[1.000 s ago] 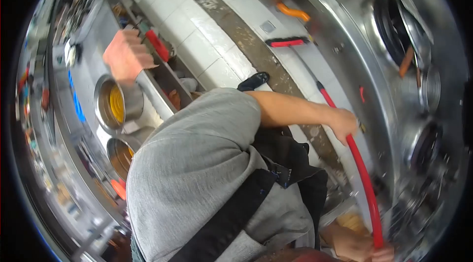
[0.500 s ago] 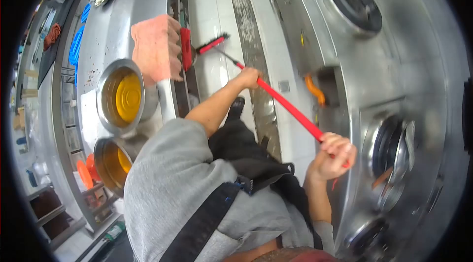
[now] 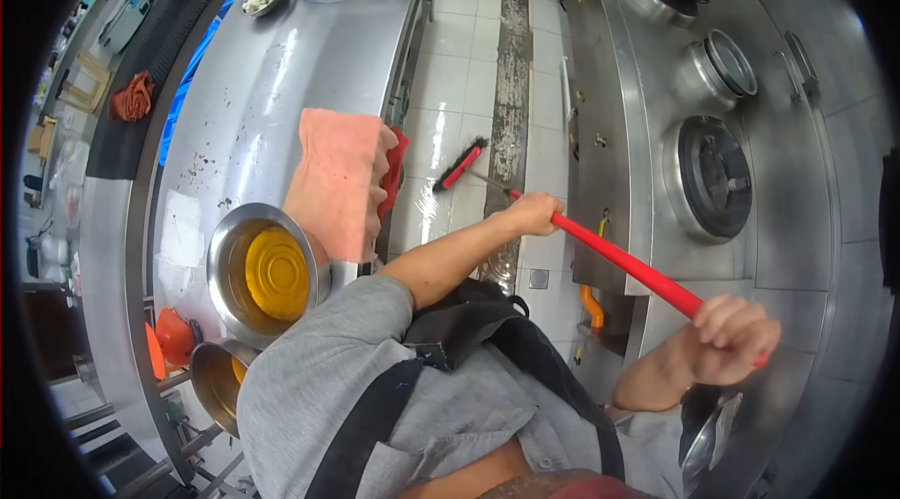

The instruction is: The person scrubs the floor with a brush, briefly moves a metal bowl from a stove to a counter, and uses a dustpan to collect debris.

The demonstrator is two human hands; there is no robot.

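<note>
The left hand [image 3: 537, 214] is gripping the red broom [image 3: 619, 256] lower down, the right hand [image 3: 734, 335] its top end. Its brush head [image 3: 460, 164] is now resting between the bench [image 3: 319, 58] and the dark floor strip [image 3: 510, 77] — 1 second ago, beyond it — so the stroke is seemingly working benchward.

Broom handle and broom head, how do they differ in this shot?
The broom handle is long and slim; the broom head is short, with black bristles. The left hand and right hand hold the handle; neither touches the head. Both parts show red.
</note>
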